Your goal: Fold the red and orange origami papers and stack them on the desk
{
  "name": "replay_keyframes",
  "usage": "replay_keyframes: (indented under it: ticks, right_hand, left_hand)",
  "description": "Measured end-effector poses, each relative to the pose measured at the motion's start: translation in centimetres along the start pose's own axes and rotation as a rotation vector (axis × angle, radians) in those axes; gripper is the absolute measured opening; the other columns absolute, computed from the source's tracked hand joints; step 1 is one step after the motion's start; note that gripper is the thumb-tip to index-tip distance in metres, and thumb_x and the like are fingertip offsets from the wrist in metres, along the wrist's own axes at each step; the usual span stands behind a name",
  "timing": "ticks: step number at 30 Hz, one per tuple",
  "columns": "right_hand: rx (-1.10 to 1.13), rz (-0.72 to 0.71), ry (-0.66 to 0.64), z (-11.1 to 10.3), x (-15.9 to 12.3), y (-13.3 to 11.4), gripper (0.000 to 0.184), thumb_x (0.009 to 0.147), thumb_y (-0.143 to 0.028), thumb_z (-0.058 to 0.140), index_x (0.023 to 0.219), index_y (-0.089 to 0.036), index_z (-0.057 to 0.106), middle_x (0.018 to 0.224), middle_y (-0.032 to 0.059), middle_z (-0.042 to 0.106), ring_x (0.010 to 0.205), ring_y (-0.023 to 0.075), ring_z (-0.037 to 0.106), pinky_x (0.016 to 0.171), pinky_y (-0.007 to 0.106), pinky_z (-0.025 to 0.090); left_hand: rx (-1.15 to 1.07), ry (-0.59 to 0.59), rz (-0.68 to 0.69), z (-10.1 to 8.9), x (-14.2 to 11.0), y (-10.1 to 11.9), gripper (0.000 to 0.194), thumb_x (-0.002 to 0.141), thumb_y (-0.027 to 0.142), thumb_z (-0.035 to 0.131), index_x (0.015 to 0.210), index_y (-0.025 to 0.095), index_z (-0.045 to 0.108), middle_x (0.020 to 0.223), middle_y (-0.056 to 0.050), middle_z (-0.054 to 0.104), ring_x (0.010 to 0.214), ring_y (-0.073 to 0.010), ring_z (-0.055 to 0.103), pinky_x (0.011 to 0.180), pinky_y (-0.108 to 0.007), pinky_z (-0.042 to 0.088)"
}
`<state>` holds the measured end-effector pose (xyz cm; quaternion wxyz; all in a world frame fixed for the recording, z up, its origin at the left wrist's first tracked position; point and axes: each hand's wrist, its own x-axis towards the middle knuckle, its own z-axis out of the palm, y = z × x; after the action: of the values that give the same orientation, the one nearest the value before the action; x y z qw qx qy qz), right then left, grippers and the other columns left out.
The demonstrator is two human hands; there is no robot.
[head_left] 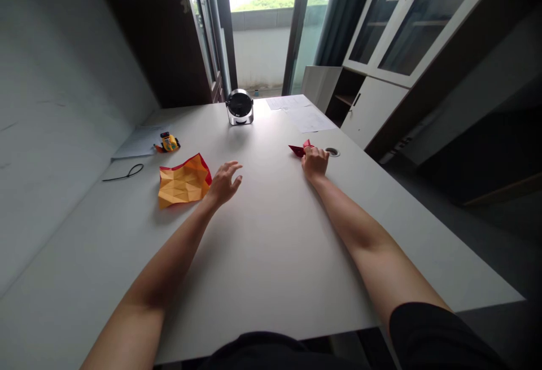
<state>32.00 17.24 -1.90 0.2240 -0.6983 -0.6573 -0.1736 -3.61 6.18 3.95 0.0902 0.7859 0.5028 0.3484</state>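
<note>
Right hand (315, 162) closed on the red fold (300, 149), which lies on the surface (271, 257) right of the fan (239, 107). Left hand (224, 181) spread, empty, hovering just right of the orange sheet (184, 181). Left hand is nearer the sheet.

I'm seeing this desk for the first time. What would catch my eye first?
The creased orange paper with a red edge lies on the white table, just beside the open left hand. Further right, the right hand rests on a small red folded paper. A small black fan stands at the far edge.
</note>
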Motion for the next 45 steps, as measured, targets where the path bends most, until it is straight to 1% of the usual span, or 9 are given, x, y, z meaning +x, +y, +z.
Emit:
replay_keyframes:
  ticks: [7,12,15,19,22,25,30,34,45]
  right_hand:
    - [0.013,0.011,-0.058,0.9,0.6,0.6,0.026,0.092,-0.015,0.046,0.108,-0.012,0.066,0.102,0.0186,0.066,0.097,0.0299,0.049,0.092,0.043,0.025]
    - [0.079,-0.051,-0.056,0.4,0.3,-0.1,0.025,0.096,-0.016,0.043,0.1,-0.012,0.067,0.096,0.0165,0.068,0.09,0.0264,0.053,0.09,0.041,0.029]
    - [0.191,-0.264,-0.076,-0.7,-1.7,-3.5,0.022,0.098,-0.017,0.046,0.093,-0.014,0.068,0.093,0.013,0.069,0.087,0.0242,0.055,0.09,0.038,0.031]
    - [0.361,-0.552,-0.096,-2.9,-5.6,-10.2,0.021,0.1,-0.022,0.049,0.092,-0.017,0.067,0.09,0.009,0.069,0.086,0.0215,0.059,0.088,0.034,0.034]
    - [0.44,-0.636,-0.112,-4.5,-7.7,-14.1,0.02,0.101,-0.023,0.05,0.092,-0.018,0.067,0.089,0.0074,0.07,0.085,0.02,0.06,0.086,0.033,0.036]
    - [0.505,-0.649,-0.141,-5.2,-8.5,-15.9,0.021,0.102,-0.024,0.049,0.092,-0.019,0.066,0.089,0.006,0.07,0.084,0.0191,0.06,0.085,0.032,0.037]
    - [0.603,-0.565,-0.187,-4.9,-9.0,-16.0,0.018,0.102,-0.026,0.051,0.093,-0.021,0.066,0.092,0.0053,0.071,0.085,0.0188,0.061,0.083,0.031,0.039]
    - [0.639,-0.548,-0.207,-4.8,-9.1,-15.2,0.017,0.101,-0.026,0.052,0.093,-0.021,0.066,0.093,0.0055,0.071,0.087,0.0194,0.062,0.085,0.031,0.04]
    - [0.703,-0.475,-0.224,-4.8,-9.0,-14.5,0.014,0.097,-0.022,0.055,0.09,-0.021,0.067,0.091,0.0035,0.072,0.08,0.0171,0.061,0.079,0.029,0.038]
  left_hand:
    - [0.01,-0.106,0.022,3.9,-1.5,0.2,0.031,0.093,0.024,0.054,0.122,0.025,0.065,0.137,-0.008,0.057,0.125,-0.027,0.055,0.106,-0.045,0.047]
    - [-0.003,-0.104,0.048,4.7,-1.9,-0.1,0.026,0.093,0.022,0.054,0.115,0.026,0.068,0.132,-0.007,0.06,0.122,-0.0261,0.056,0.104,-0.044,0.047]
    - [-0.007,-0.048,0.055,4.3,-1.9,0.4,0.024,0.094,0.022,0.053,0.112,0.026,0.069,0.128,-0.006,0.062,0.118,-0.025,0.057,0.101,-0.041,0.048]
    - [0.054,0.058,0.025,3.5,-2.1,0.8,0.022,0.095,0.026,0.053,0.113,0.025,0.067,0.122,-0.007,0.063,0.112,-0.0251,0.057,0.095,-0.039,0.048]
    - [0.161,0.077,-0.032,2.6,-2.6,0.2,0.018,0.095,0.027,0.054,0.106,0.023,0.068,0.109,-0.009,0.064,0.103,-0.0258,0.057,0.089,-0.038,0.048]
    - [0.259,0.073,-0.073,1.9,-3.0,-0.7,0.012,0.094,0.027,0.057,0.096,0.022,0.067,0.102,-0.009,0.062,0.1,-0.0266,0.056,0.083,-0.038,0.048]
    - [0.294,0.062,-0.042,1.7,-3.1,-1.0,0.01,0.093,0.024,0.058,0.1,0.023,0.065,0.105,-0.008,0.062,0.101,-0.0255,0.056,0.082,-0.037,0.048]
    - [0.331,0.009,0.011,1.8,-3.0,-0.4,0.009,0.094,0.024,0.057,0.094,0.024,0.066,0.105,-0.008,0.062,0.099,-0.0251,0.056,0.082,-0.037,0.047]
    - [0.308,-0.001,0.112,1.7,-3.3,-0.1,0.011,0.094,0.023,0.056,0.096,0.024,0.067,0.113,-0.009,0.063,0.102,-0.0248,0.056,0.085,-0.038,0.047]
